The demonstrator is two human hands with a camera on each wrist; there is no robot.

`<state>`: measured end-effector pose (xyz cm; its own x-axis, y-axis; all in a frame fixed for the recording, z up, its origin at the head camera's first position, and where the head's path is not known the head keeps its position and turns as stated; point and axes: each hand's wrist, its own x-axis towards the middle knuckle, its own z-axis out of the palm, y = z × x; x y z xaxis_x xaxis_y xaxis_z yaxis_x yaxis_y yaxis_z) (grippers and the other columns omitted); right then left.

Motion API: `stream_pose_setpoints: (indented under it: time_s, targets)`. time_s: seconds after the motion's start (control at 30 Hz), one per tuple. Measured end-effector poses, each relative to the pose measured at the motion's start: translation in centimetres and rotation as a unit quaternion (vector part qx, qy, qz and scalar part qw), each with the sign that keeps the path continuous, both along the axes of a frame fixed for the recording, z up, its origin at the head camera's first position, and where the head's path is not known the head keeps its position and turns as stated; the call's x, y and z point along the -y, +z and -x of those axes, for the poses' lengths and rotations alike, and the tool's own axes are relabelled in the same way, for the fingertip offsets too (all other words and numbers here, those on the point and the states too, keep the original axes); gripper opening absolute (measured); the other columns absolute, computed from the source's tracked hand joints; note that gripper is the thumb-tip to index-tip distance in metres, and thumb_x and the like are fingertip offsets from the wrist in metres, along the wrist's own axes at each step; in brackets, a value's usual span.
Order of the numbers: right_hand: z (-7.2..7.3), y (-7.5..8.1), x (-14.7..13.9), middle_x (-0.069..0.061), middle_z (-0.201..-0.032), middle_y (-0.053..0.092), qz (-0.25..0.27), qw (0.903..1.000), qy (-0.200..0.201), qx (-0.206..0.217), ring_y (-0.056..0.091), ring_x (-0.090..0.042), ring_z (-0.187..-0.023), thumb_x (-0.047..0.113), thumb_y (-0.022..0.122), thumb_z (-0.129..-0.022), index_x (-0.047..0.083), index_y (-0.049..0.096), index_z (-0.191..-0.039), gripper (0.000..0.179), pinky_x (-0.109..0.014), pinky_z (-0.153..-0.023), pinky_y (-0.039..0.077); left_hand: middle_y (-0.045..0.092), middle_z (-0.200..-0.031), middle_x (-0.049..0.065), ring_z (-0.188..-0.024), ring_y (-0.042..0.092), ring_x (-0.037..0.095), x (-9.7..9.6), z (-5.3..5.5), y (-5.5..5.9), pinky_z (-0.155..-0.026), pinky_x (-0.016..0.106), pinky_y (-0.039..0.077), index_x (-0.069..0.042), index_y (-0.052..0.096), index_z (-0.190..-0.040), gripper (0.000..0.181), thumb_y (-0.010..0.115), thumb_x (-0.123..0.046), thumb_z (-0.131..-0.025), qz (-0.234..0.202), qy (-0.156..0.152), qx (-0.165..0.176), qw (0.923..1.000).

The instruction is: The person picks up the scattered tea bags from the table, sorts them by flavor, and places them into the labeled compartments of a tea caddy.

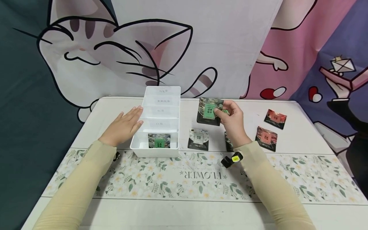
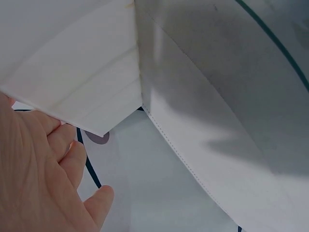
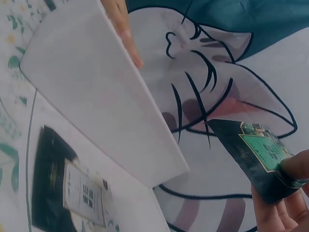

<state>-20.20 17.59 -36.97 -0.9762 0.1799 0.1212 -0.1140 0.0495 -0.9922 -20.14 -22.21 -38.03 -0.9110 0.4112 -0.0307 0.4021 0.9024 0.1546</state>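
Note:
Between thumb and fingers, my right hand [image 1: 233, 123] pinches a dark tea sachet [image 1: 204, 118] with a green label, held up to the right of the box. A bit of another green label shows behind the thumb; whether it is a second sachet I cannot tell. With straight fingers, my left hand [image 1: 123, 127] touches the left rim of a white divided box [image 1: 155, 153]. Handwritten labels mark its compartments. In the front compartment stands a green-labelled sachet [image 1: 159, 141]. The right wrist view shows the held sachet [image 3: 260, 154] beside the box wall [image 3: 106, 92].
A white-labelled sachet [image 1: 198, 139] lies right of the box. Another dark sachet [image 1: 228, 142] is partly covered by the right hand. Two red-labelled sachets [image 1: 275, 118] lie farther right. A cat-print cloth [image 1: 230, 48] hangs behind the table [image 1: 184, 210].

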Motion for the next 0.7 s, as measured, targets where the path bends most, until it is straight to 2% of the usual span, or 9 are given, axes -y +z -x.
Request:
stream_pose_setpoints:
  time_s: [0.33, 0.53, 0.7]
  targets:
    - [-0.9, 1.2, 1.6, 0.002, -0.096, 0.056, 0.012, 0.9997, 0.007, -0.021, 0.058, -0.007, -0.076, 0.002, 0.07, -0.092, 0.014, 0.061, -0.107, 0.022, -0.019, -0.062, 0.055, 0.014, -0.169, 0.012, -0.155, 0.012, 0.032, -0.3, 0.2, 0.2, -0.124, 0.06, 0.006, -0.004, 0.012, -0.163, 0.065, 0.023, -0.042, -0.111, -0.001, -0.005, -0.003, 1.0]
    - [-1.3, 1.4, 2.6, 0.001, -0.094, 0.056, 0.049, 0.998, 0.03, -0.027, 0.063, -0.008, -0.077, -0.004, 0.069, -0.091, 0.01, 0.061, -0.107, 0.023, -0.022, -0.068, 0.06, 0.014, -0.169, 0.012, -0.155, 0.012, 0.032, -0.2, 0.2, 0.1, -0.124, 0.06, 0.006, -0.004, 0.012, -0.163, 0.066, 0.023, -0.043, -0.111, 0.001, -0.005, -0.005, 1.0]
    - [-1.8, 1.5, 3.3, 0.001, -0.096, 0.061, 0.072, 0.9953, 0.053, -0.036, 0.066, -0.008, -0.075, -0.006, 0.068, -0.091, 0.008, 0.062, -0.109, 0.025, -0.022, -0.07, 0.059, 0.014, -0.169, 0.013, -0.155, 0.013, 0.033, -0.1, 0.0, 0.0, -0.124, 0.06, 0.006, -0.003, 0.013, -0.162, 0.065, 0.023, -0.042, -0.111, 0.0, -0.003, -0.002, 1.0]
